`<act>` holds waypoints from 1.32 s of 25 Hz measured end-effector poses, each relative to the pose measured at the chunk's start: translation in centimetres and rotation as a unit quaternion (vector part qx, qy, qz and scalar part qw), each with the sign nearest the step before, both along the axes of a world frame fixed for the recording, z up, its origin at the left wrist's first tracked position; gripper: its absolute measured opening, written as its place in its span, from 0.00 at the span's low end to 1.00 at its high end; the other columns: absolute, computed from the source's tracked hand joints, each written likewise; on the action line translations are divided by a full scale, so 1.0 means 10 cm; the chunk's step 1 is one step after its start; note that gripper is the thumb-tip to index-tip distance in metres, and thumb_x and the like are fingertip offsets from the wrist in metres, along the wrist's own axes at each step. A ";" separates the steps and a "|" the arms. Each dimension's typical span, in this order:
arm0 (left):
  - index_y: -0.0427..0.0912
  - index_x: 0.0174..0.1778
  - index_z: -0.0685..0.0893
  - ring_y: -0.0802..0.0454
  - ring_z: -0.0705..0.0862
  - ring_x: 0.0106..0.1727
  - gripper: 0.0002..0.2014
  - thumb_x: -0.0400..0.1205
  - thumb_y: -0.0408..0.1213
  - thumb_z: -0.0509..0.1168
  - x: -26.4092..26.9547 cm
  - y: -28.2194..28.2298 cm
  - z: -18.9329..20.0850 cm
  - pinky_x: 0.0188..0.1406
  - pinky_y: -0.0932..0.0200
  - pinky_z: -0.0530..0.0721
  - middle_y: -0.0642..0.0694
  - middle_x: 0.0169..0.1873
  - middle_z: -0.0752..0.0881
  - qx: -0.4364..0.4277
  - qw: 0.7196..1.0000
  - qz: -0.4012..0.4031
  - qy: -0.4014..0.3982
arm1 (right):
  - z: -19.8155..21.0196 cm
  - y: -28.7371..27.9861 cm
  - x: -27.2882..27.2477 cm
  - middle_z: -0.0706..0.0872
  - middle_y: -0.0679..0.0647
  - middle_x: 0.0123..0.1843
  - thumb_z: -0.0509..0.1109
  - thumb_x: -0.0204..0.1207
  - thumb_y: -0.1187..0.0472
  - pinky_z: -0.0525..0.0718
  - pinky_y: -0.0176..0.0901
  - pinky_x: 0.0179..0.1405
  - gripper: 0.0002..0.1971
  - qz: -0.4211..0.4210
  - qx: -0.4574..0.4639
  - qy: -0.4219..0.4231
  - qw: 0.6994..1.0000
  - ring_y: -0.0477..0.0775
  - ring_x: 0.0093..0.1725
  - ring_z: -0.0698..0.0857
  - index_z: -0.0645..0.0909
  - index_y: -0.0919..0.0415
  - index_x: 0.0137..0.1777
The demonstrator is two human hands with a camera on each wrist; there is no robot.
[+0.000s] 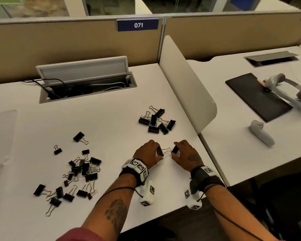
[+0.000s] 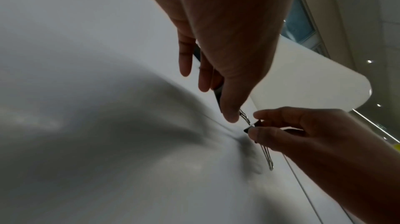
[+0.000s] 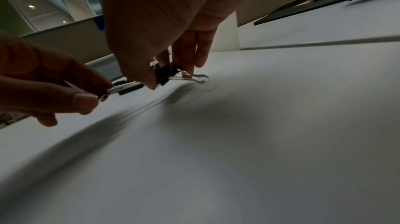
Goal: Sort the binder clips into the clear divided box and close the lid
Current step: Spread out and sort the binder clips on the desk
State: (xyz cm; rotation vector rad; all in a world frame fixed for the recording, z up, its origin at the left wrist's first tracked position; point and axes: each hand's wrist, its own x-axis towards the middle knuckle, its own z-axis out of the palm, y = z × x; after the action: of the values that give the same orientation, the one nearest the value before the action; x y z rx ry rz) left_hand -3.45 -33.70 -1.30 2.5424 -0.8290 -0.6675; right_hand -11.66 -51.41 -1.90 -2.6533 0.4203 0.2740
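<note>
My left hand (image 1: pixel 159 153) pinches a black binder clip (image 1: pixel 160 151) low over the white desk (image 1: pixel 111 119). My right hand (image 1: pixel 175 152) pinches a second black clip (image 1: pixel 175 149) just right of it, and the silver wire handles (image 1: pixel 167 150) lie between the two hands. In the left wrist view my left hand (image 2: pixel 218 102) grips its clip (image 2: pixel 217 95) between thumb and fingers. In the right wrist view my right hand (image 3: pixel 168 75) holds its clip (image 3: pixel 165 73), wire loop (image 3: pixel 198 77) pointing away. A faint clear plastic box (image 1: pixel 2 129) lies at the desk's left edge.
A loose pile of several clips (image 1: pixel 80 173) lies at the left front, a tighter group (image 1: pixel 155 121) behind my hands. An open cable tray (image 1: pixel 87 87) is at the back. A white divider panel (image 1: pixel 186 87) borders the right side, the neighbouring desk beyond it.
</note>
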 end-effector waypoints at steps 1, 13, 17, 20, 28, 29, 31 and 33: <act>0.46 0.64 0.77 0.45 0.79 0.62 0.22 0.77 0.52 0.69 -0.03 -0.12 -0.02 0.58 0.50 0.80 0.47 0.61 0.77 0.006 1.000 -0.004 0.005 | -0.01 -0.10 -0.01 0.77 0.54 0.63 0.68 0.76 0.50 0.80 0.47 0.57 0.27 0.013 -0.003 0.009 1.000 0.59 0.58 0.82 0.71 0.56 0.74; 0.48 0.61 0.75 0.49 0.79 0.59 0.33 0.67 0.63 0.74 -0.11 -0.54 -0.12 0.54 0.53 0.79 0.49 0.59 0.79 0.045 0.998 -0.039 0.013 | -0.03 -0.55 -0.07 0.78 0.51 0.64 0.69 0.69 0.47 0.79 0.45 0.60 0.33 0.092 -0.005 0.034 0.995 0.54 0.64 0.77 0.67 0.48 0.76; 0.49 0.68 0.74 0.49 0.76 0.67 0.35 0.71 0.65 0.70 -0.07 -0.34 -0.09 0.61 0.51 0.78 0.48 0.67 0.75 0.039 0.998 -0.038 -0.004 | 0.03 -0.42 0.01 0.75 0.52 0.70 0.67 0.72 0.39 0.78 0.48 0.65 0.32 0.081 -0.020 -0.013 0.996 0.55 0.69 0.75 0.69 0.48 0.75; 0.50 0.82 0.61 0.45 0.54 0.84 0.41 0.77 0.68 0.59 0.01 0.00 -0.07 0.80 0.46 0.62 0.45 0.84 0.54 0.066 0.996 -0.027 -0.061 | 0.11 -0.15 0.12 0.63 0.53 0.82 0.62 0.73 0.31 0.68 0.52 0.77 0.38 0.099 -0.015 -0.014 0.995 0.55 0.81 0.63 0.60 0.45 0.80; 0.56 0.83 0.37 0.46 0.30 0.84 0.42 0.80 0.71 0.46 0.14 1.37 0.04 0.81 0.36 0.35 0.46 0.83 0.31 0.135 0.983 0.045 -0.112 | 0.17 1.04 0.51 0.33 0.52 0.85 0.50 0.68 0.20 0.49 0.63 0.83 0.47 0.193 -0.008 -0.031 0.981 0.54 0.84 0.35 0.31 0.35 0.80; 0.56 0.83 0.37 0.46 0.30 0.84 0.42 0.80 0.70 0.46 0.13 1.55 0.04 0.81 0.36 0.35 0.46 0.83 0.31 0.139 0.983 0.055 -0.110 | 0.16 1.20 0.54 0.33 0.51 0.85 0.51 0.68 0.21 0.49 0.63 0.83 0.47 0.200 -0.004 -0.027 0.979 0.53 0.84 0.34 0.31 0.33 0.80; 0.56 0.83 0.37 0.47 0.31 0.84 0.42 0.80 0.70 0.47 0.11 1.88 0.04 0.81 0.36 0.36 0.46 0.83 0.32 0.144 0.981 0.077 -0.103 | 0.15 1.49 0.57 0.32 0.51 0.85 0.52 0.68 0.21 0.49 0.63 0.83 0.46 0.215 -0.002 -0.023 0.976 0.53 0.84 0.34 0.30 0.32 0.79; 0.56 0.84 0.38 0.47 0.32 0.84 0.41 0.80 0.69 0.48 0.10 2.22 0.06 0.82 0.36 0.37 0.47 0.84 0.33 0.143 0.981 0.094 -0.093 | 0.13 1.80 0.60 0.33 0.50 0.85 0.52 0.69 0.21 0.49 0.62 0.83 0.45 0.236 -0.006 -0.020 0.972 0.53 0.84 0.35 0.31 0.32 0.79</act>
State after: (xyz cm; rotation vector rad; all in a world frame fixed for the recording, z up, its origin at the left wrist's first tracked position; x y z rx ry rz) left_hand -2.45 -11.53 -0.75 2.9330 -0.5716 -0.5263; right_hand -5.68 -33.45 -0.62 -2.7320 -0.2316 0.3599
